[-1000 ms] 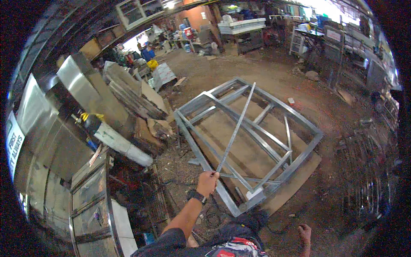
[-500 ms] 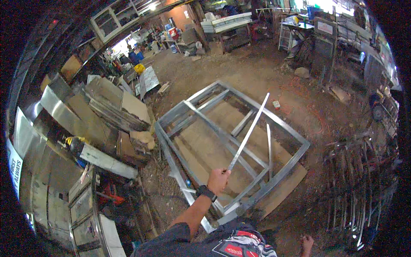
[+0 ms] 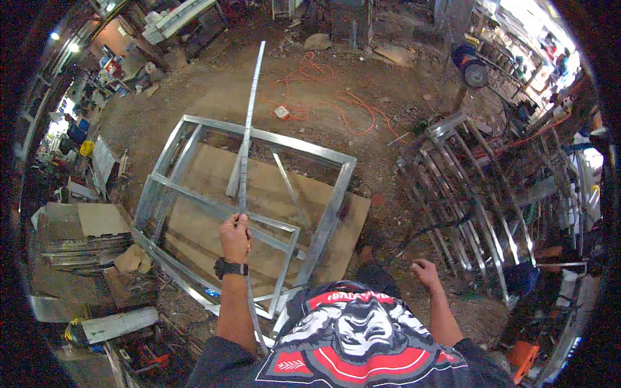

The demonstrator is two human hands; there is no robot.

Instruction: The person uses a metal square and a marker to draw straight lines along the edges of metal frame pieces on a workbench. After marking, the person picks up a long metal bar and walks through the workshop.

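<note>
1. Head view, nearest: the person's black shirt with a red and white print point(image 3: 362, 336) fills the lower edge, both forearms coming up from it.
2. Left hand point(image 3: 235, 237), a black watch point(image 3: 230, 268) on its wrist, is closed in a fist around a long thin metal strip point(image 3: 249, 123). The strip runs from beside the left forearm near the lower edge, through the fist, and away to the far side over the dirt floor point(image 3: 213, 84).
3. Right hand point(image 3: 425, 271) hangs low on the right, fingers loosely curled, holding nothing and touching nothing.
4. Just beyond the left hand lies a rectangular metal frame point(image 3: 323, 223) with crossbars, flat on a brown board point(image 3: 349, 213) on the floor. The strip crosses above the frame's left half.
5. To the near left sit stacked grey metal sheets point(image 3: 81, 249) and a pale metal section point(image 3: 119, 323).
6. To the right of the frame stands a group of curved metal bar frames point(image 3: 472, 194), leaning together.
7. Farther off, an orange cable point(image 3: 323, 97) loops over the dirt past the frame's far edge, right of the strip.
8. At the far right a round blue machine point(image 3: 471, 64) stands near the bright workshop edge.
</note>
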